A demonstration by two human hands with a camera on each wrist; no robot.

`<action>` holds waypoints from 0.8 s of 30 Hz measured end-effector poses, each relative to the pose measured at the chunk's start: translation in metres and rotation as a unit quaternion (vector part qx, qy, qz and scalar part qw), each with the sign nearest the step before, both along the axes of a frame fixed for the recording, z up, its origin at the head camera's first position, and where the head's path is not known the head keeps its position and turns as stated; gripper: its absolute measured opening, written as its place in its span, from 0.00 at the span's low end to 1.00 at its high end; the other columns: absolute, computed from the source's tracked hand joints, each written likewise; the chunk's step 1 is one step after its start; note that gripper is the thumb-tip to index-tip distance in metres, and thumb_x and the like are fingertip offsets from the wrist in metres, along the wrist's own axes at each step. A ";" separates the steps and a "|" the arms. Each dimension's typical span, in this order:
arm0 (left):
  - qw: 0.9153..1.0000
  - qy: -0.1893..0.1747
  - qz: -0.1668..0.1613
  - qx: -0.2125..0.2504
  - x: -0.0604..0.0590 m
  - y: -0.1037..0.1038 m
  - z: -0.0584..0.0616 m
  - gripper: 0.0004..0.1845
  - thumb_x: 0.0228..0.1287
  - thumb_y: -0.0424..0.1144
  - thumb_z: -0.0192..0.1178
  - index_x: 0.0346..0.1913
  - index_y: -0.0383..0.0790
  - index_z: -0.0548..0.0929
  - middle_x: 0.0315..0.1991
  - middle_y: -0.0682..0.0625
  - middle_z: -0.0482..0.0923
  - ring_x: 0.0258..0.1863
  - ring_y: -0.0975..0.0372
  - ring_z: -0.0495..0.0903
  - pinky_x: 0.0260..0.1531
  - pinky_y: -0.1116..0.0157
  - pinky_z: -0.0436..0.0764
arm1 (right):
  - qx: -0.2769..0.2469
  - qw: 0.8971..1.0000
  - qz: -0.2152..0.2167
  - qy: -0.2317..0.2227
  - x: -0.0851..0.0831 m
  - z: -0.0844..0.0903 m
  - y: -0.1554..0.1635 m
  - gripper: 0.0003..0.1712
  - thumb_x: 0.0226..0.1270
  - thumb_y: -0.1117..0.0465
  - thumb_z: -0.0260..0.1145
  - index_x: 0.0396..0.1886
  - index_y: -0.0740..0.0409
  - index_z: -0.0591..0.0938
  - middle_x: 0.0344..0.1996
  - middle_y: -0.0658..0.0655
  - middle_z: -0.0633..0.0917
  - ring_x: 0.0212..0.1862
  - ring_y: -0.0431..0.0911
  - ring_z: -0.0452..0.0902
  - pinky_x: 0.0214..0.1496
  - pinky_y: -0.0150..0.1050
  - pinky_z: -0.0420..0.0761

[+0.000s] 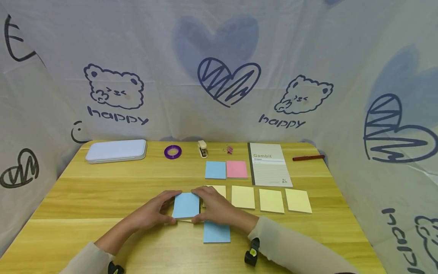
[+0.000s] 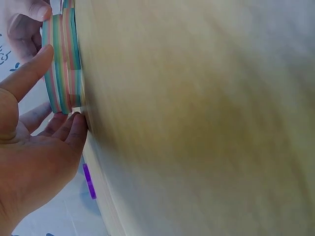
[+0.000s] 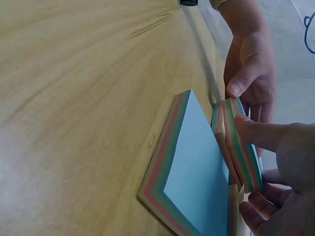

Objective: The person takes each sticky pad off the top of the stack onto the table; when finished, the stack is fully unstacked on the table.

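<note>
Between my two hands is a blue-topped sticky note pad (image 1: 186, 205), its layered edges showing blue, pink and yellow stripes. My left hand (image 1: 150, 214) grips its left side, thumb at the near corner and fingers at the far one. On the opposite side my right hand (image 1: 216, 207) holds it the same way. Below the gripped pad, more striped layers (image 3: 224, 135) show in the right wrist view, and a pale strip peeks out under its near edge in the head view. Another blue-topped pad (image 1: 217, 233) lies just right of and nearer than the held one.
Yellow-topped pads (image 1: 243, 197) form a row to the right, one partly behind my right hand. Beyond are a blue pad (image 1: 215, 170), a pink pad (image 1: 237, 169) and a notebook (image 1: 270, 165). A white case (image 1: 116, 150), purple tape roll (image 1: 172, 152), stapler (image 1: 202, 149) and red pen (image 1: 308, 158) line the back.
</note>
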State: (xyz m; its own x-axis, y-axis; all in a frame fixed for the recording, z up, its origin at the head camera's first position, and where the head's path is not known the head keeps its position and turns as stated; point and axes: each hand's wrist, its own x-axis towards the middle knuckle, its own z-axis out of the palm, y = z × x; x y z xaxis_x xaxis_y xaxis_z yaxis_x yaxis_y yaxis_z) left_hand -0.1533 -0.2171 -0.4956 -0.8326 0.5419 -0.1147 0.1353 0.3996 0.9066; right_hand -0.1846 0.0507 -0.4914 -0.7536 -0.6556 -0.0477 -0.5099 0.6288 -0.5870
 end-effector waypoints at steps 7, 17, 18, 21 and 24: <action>1.000 -0.010 0.000 0.003 0.000 0.000 0.001 0.47 0.63 0.33 0.73 0.80 0.30 0.56 0.75 0.28 0.57 0.77 0.33 0.53 0.75 0.40 0.60 | -0.009 1.000 0.000 -0.002 -0.001 -0.003 0.000 0.52 0.57 0.43 0.81 0.77 0.54 0.70 0.70 0.52 0.74 0.72 0.47 0.67 0.75 0.43 0.73; 1.000 -0.014 0.011 -0.008 0.000 0.000 0.002 0.48 0.63 0.33 0.73 0.80 0.30 0.55 0.77 0.26 0.54 0.76 0.32 0.53 0.74 0.39 0.62 | -0.036 0.999 0.002 -0.011 0.000 0.001 0.008 0.50 0.58 0.47 0.81 0.77 0.55 0.69 0.69 0.52 0.74 0.71 0.46 0.68 0.75 0.44 0.72; 1.000 -0.014 0.012 -0.006 0.000 0.000 0.002 0.48 0.63 0.33 0.73 0.80 0.29 0.55 0.77 0.26 0.54 0.76 0.32 0.54 0.74 0.39 0.63 | -0.039 0.999 0.003 -0.013 0.000 0.001 0.010 0.50 0.58 0.47 0.81 0.77 0.56 0.69 0.70 0.53 0.74 0.71 0.47 0.67 0.75 0.45 0.72; 1.000 -0.012 0.011 -0.001 0.001 0.000 0.001 0.47 0.64 0.33 0.72 0.79 0.28 0.56 0.76 0.27 0.55 0.76 0.32 0.55 0.73 0.40 0.64 | -0.048 0.999 0.001 -0.017 0.003 0.001 0.018 0.50 0.58 0.48 0.81 0.77 0.57 0.69 0.71 0.54 0.73 0.73 0.49 0.66 0.76 0.49 0.72; 1.000 -0.002 0.009 -0.001 0.001 0.001 0.000 0.44 0.65 0.33 0.71 0.78 0.28 0.58 0.76 0.27 0.57 0.76 0.32 0.56 0.73 0.40 0.64 | -0.055 0.998 -0.006 -0.021 0.008 0.002 0.029 0.50 0.58 0.50 0.82 0.76 0.57 0.70 0.72 0.56 0.73 0.74 0.51 0.66 0.76 0.53 0.71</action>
State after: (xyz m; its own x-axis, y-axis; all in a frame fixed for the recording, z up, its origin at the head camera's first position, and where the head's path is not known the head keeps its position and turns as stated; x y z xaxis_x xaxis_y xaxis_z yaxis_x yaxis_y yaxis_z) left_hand -0.1520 -0.2164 -0.4953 -0.8415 0.5271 -0.1185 0.1253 0.4038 0.9062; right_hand -0.1761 0.0799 -0.4895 -0.7596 -0.6503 -0.0077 -0.4764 0.5646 -0.6740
